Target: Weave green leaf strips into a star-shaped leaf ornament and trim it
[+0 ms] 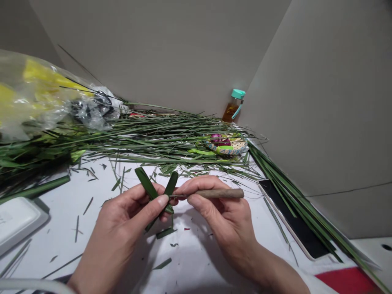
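Note:
Folded green leaf strips point(147, 183) form a crossed shape pinched between the thumb and fingers of my left hand point(131, 212). Two strip ends stick up in a V above the thumb. My right hand point(223, 212) grips a tool with a brown, round handle point(220, 193), held level. Its thin metal tip points left and reaches the folded leaf beside my left thumb. Whether the tip has gone into the leaf is hidden by my fingers. Small leaf scraps point(165, 233) lie on the white surface below both hands.
Long green leaves point(147, 136) spread across the back. Behind them stands a bottle with a teal lid point(237, 94). A woven basket point(239, 143) holds purple items. Leaves partly cover a phone point(294, 220) at right. At left are a plastic bag point(45, 94) and a white box point(21, 220).

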A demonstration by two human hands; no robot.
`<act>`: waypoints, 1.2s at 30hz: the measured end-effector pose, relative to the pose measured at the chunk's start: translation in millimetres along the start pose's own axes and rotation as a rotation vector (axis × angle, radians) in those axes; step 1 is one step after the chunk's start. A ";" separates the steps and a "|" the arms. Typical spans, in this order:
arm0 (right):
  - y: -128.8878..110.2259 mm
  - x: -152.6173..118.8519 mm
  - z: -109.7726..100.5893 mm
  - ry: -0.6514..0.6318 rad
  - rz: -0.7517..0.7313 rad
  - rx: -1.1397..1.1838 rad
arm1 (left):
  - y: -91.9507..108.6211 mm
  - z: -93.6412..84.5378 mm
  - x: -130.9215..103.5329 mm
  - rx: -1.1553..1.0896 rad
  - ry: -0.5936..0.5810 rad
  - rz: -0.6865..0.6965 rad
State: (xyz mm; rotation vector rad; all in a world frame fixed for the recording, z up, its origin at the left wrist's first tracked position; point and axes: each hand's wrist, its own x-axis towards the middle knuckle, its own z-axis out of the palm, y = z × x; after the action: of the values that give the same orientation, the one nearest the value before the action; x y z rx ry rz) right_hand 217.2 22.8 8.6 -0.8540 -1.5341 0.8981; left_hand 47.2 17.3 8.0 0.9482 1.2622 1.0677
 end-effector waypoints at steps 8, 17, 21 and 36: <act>1.5 -0.6 -0.2 -0.007 -0.040 -0.036 | -1.1 -1.1 -0.9 -0.011 0.009 -0.001; 5.2 -1.5 1.1 -0.006 -0.071 -0.090 | 0.1 0.7 -0.3 -0.047 0.018 0.001; 7.9 -1.6 2.9 -0.004 -0.089 -0.085 | -5.0 0.2 1.4 -0.052 0.040 0.002; 20.7 -3.6 6.4 -0.010 -0.256 -0.158 | -9.2 4.0 6.4 -0.062 0.090 0.009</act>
State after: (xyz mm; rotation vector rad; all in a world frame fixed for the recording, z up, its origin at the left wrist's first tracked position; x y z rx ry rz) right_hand 212.4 28.3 -12.1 -0.7430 -1.6954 0.6025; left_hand 52.0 21.2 -2.1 0.8675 1.2917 1.1612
